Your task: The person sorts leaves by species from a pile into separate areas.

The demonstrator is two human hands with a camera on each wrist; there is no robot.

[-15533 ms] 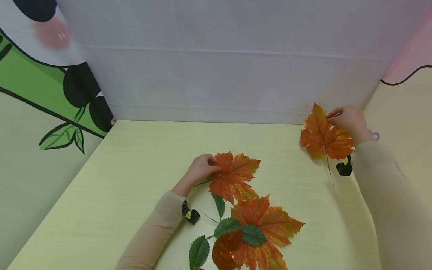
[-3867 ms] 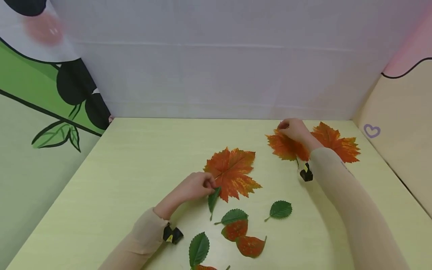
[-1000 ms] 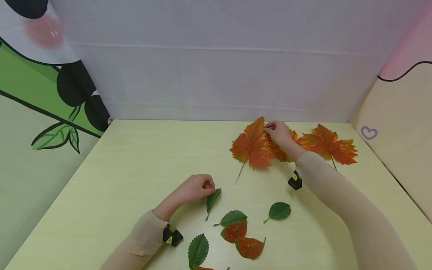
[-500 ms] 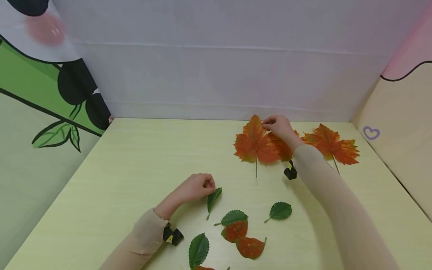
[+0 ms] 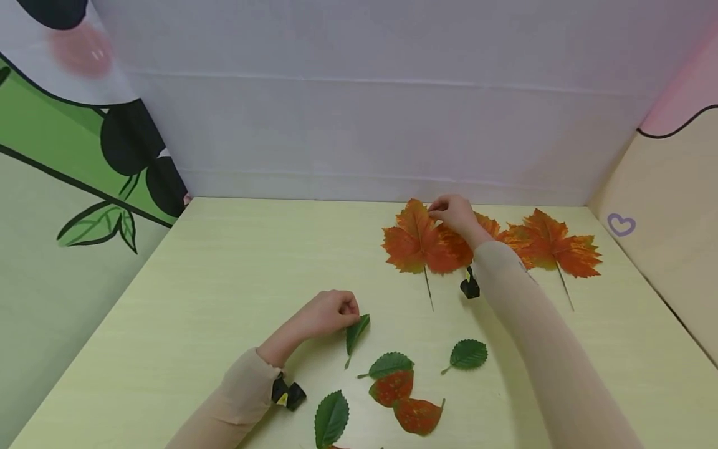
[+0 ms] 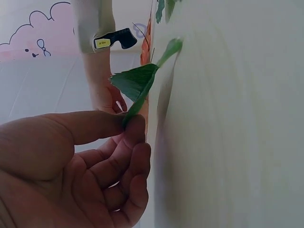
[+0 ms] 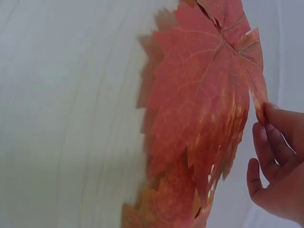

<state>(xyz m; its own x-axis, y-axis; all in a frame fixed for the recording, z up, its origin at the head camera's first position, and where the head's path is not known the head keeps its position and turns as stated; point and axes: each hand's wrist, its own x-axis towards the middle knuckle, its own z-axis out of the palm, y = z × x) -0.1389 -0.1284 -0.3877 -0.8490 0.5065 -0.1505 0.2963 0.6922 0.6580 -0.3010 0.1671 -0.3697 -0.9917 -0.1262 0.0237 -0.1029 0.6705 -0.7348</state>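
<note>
My left hand pinches a small green leaf by its edge between thumb and forefinger. In the left wrist view that green leaf is folded, its stem end angled toward the table. At the back, my right hand pinches the edge of an orange maple leaf, whose thin stem points toward me. The right wrist view shows this maple leaf tilted, thumb and finger on one lobe. Another maple leaf lies partly under it, mostly hidden by my arm. A further maple leaf lies to the right.
In front lie a green leaf by itself, another green leaf touching a red leaf, and a second red leaf. A green leaf lies near the front edge. A pale cloth wall stands behind the table.
Over these seconds my right hand has lined up maple leaves along the back, moving leftward. The one near my left hand is now there, shifted slightly lately. My left hand keeps its green leaf.
</note>
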